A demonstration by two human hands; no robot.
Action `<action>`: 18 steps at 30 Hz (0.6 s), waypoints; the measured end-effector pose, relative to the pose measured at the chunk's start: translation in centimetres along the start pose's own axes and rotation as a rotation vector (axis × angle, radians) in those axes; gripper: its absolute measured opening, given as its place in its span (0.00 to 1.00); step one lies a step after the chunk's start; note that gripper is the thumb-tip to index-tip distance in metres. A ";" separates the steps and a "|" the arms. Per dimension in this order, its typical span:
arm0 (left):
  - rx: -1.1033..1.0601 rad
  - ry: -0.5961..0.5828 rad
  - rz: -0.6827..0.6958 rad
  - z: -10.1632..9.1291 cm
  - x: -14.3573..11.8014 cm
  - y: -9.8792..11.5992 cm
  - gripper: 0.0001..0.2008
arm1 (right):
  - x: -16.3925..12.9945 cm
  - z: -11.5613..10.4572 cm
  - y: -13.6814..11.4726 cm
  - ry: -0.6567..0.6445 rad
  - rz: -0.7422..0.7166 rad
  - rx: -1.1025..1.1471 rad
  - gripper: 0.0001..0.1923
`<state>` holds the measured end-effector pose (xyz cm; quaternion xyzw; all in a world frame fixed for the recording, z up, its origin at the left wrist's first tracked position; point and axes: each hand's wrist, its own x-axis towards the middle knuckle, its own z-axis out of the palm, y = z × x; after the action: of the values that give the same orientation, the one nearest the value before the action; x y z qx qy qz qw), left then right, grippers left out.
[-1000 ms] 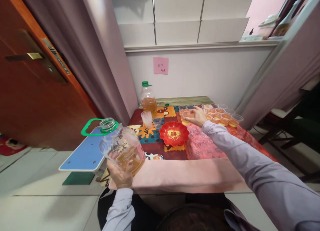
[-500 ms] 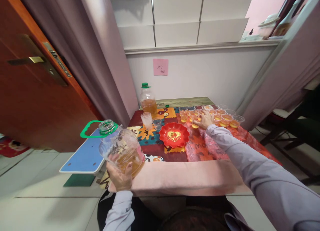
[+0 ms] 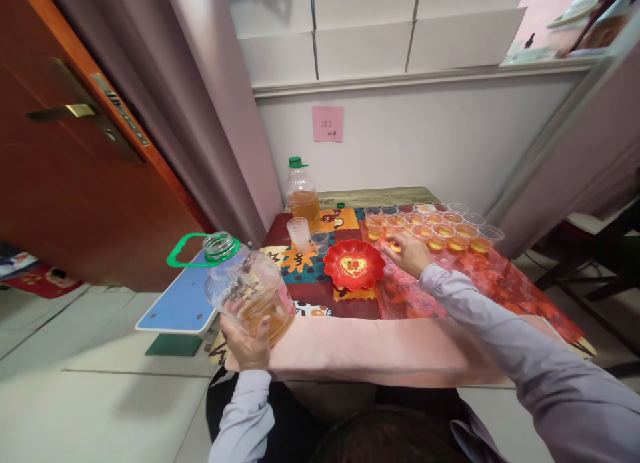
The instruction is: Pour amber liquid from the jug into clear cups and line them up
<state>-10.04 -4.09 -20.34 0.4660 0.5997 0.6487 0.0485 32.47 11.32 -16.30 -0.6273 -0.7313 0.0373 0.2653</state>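
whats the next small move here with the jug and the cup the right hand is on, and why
Probably draw that cup back toward the near edge. The right hand rests on it at the front of the cluster of filled cups, while the left hand holds the open jug, tilted and part full, at the table's near left corner, far from the cup.

A reddish-brown wooden door [image 3: 60, 176] with a brass handle [image 3: 55, 111] is standing open at the left, and a mauve curtain [image 3: 200, 103] is hanging beside it. The pale wall [image 3: 425, 136] behind is carrying a pink sticky note [image 3: 328, 123] — white panels [image 3: 380, 29] are stacking above a ledge. Light grey tiles [image 3: 75, 396] are covering the floor, and a patchwork cloth is draping the table [image 3: 370, 346] — daylight is falling evenly.
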 end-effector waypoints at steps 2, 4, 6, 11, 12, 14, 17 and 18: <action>-0.046 0.023 0.005 0.1 0.0 -0.2 0.48 | -1.2 1.5 -1.2 -0.100 0.045 0.033 0.23; -0.085 0.044 0.021 0.1 0.0 -0.5 0.49 | -1.8 3.0 -2.0 -0.132 0.078 0.033 0.23; -0.091 0.046 0.037 0.1 0.0 -0.8 0.48 | -2.0 4.1 -2.3 -0.152 0.102 0.027 0.24; -0.077 0.031 0.039 -0.1 -0.2 -0.8 0.47 | -1.7 4.6 -1.7 -0.187 0.091 0.015 0.30; -0.076 0.027 0.034 -0.1 -0.3 -0.7 0.47 | -1.7 4.6 -1.5 -0.191 0.083 0.018 0.31; -0.077 0.021 0.021 -0.1 -0.4 -0.5 0.47 | -1.6 4.6 -1.2 -0.195 0.069 0.025 0.32; -0.093 0.012 0.013 -0.2 -0.5 -0.3 0.47 | -1.7 4.7 -1.1 -0.204 0.052 0.034 0.33; -0.098 0.011 0.015 -0.2 -0.5 -0.3 0.47 | -1.7 4.7 -1.1 -0.210 0.045 0.036 0.33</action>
<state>-10.03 -4.45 -20.80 0.4641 0.5639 0.6802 0.0631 29.58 10.77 -20.49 -0.6312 -0.7401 0.1218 0.1978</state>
